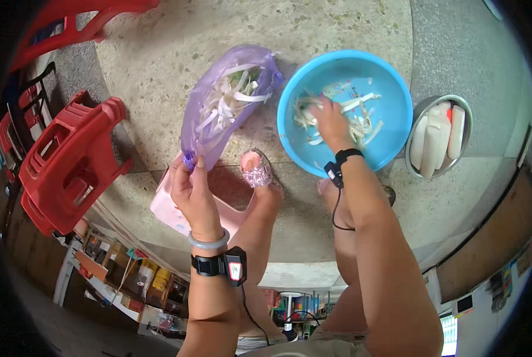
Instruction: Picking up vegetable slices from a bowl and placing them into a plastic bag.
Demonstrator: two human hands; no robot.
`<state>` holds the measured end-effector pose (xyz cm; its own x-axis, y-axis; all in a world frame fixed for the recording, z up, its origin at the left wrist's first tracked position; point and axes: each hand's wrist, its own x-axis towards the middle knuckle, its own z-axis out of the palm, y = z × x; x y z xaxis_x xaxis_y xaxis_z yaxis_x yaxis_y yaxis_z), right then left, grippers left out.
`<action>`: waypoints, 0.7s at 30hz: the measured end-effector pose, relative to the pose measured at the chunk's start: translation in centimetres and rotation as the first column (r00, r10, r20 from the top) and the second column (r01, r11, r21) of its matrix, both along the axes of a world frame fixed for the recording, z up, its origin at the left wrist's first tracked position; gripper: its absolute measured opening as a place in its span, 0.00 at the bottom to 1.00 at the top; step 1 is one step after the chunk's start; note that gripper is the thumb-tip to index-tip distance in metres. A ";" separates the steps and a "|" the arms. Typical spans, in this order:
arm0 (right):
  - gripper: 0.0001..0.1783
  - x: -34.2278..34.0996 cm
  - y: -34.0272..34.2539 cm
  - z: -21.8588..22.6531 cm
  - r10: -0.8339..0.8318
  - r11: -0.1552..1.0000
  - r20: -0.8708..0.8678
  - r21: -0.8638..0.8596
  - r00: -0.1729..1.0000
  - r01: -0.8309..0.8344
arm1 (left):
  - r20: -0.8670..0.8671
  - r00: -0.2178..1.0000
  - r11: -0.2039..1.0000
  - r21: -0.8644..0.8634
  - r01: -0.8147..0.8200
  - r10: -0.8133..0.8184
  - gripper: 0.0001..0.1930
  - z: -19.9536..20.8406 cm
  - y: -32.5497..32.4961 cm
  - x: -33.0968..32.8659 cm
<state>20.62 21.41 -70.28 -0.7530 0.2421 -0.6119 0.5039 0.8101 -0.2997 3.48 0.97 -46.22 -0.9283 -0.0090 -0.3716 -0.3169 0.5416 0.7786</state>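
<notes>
A purple plastic bag [189,126] lies on the floor ahead of me, with whitish vegetable peelings [225,107] and a bit of green inside. My left hand [191,187] pinches the gathered near edge of the bag between thumb and fingers. To the right of it stands a round light-blue basin [391,128], where more pale peelings [361,128] are strewn over the bottom. Down inside the basin, my right hand [332,124] has its fingers closed around some of these peelings. Its fingertips are partly hidden among the strips.
Right of the basin, an oval metal bowl [417,113] holds several long peeled white vegetables [435,140]. A red plastic stool [69,160] lies on the left, with another red plastic piece [78,27] beyond. A pink plastic stool [173,211] stands by my left leg.
</notes>
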 end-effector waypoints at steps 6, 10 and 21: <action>0.18 -0.7 2.3 0.5 -0.262 0.958 -0.015 -0.125 0.965 0.258 | 0.548 0.819 0.694 0.525 -0.492 0.167 0.12 0.4 -1.6 -1.0; 0.21 0.3 4.6 3.2 -0.435 0.856 -0.111 -0.359 0.894 0.372 | 0.635 0.772 0.676 0.561 -0.478 0.019 0.20 0.1 -2.0 -1.2; 0.27 -7.9 4.7 17.7 -0.354 0.642 0.130 -0.686 0.926 0.341 | 0.570 0.815 0.880 0.435 -0.188 -0.107 0.38 1.0 -2.1 -0.6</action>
<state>12.68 26.06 -52.62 -0.7125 0.0056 -0.7017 0.6955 0.1383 -0.7051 2.83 -1.16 -45.19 -0.5512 0.2634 -0.7917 -0.7870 0.1511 0.5982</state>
